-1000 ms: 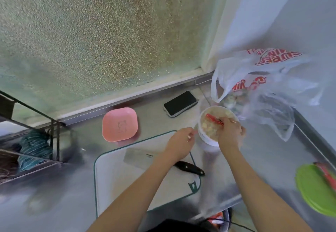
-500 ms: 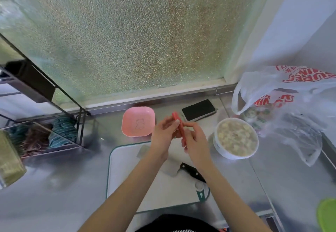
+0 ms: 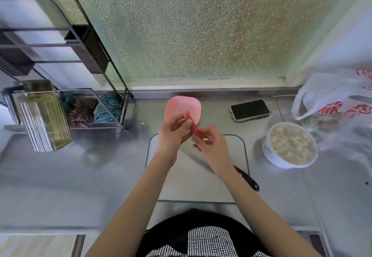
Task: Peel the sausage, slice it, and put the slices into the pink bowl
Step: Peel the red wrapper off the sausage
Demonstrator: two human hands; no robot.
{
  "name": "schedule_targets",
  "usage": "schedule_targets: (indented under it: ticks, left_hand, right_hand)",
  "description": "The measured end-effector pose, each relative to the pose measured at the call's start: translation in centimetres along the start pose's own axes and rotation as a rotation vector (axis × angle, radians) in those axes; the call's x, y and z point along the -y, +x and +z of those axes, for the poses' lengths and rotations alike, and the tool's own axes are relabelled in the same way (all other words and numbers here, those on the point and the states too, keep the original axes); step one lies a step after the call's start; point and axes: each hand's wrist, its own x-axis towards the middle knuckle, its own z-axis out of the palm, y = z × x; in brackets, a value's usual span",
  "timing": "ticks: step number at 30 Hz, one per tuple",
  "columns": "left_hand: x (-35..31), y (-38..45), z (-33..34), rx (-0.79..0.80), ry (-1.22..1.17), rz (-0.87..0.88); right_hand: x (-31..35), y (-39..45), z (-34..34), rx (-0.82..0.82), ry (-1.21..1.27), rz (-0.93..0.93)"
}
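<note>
A thin red-wrapped sausage (image 3: pixel 192 128) is held between both hands above the far edge of the white cutting board (image 3: pixel 189 184). My left hand (image 3: pixel 173 133) grips its upper part; my right hand (image 3: pixel 211 145) pinches its lower end. The pink bowl (image 3: pixel 182 106) stands just behind the hands, partly hidden by them. On the board lies a knife: its black handle (image 3: pixel 246 178) sticks out to the right of my right forearm, while the blade is mostly hidden under my right hand.
A white bowl of chopped food (image 3: pixel 290 146) stands to the right of the board. A black phone (image 3: pixel 249 109) lies behind it. A plastic bag (image 3: pixel 340 103) fills the right corner. A wire rack (image 3: pixel 80 107) and a glass jar (image 3: pixel 43 115) stand on the left.
My right hand lifted the sausage out of the white bowl and brought it left over the board, where my left hand joined it. The view has swung left and down.
</note>
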Motion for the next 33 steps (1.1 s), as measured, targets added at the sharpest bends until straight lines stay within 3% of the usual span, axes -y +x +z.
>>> schedule_targets:
  ticks: [7,17,22,26,33]
  left_hand:
    - [0.3,-0.7,-2.1,0.039,-0.046,-0.046]
    - [-0.5,-0.9,-2.5,0.019,0.000,0.009]
    - [-0.2,-0.9,-2.1,0.004,0.150,0.056]
    - [-0.1,-0.9,-1.3,-0.044,0.191,0.087]
    - [0.4,-0.8,-0.1,-0.236,0.030,-0.014]
  right_hand:
    - [0.2,-0.5,1.4,0.019,0.031,0.039]
    - [0.1,-0.4,2.8,-0.064,-0.199,-0.112]
    - [-0.2,-0.7,3.0,-0.119,-0.286,-0.191]
    - [-0.4,-0.8,3.2,-0.182,-0.295,-0.241]
    - [-1.0,-0.7,3.2,-0.228,-0.368,-0.329]
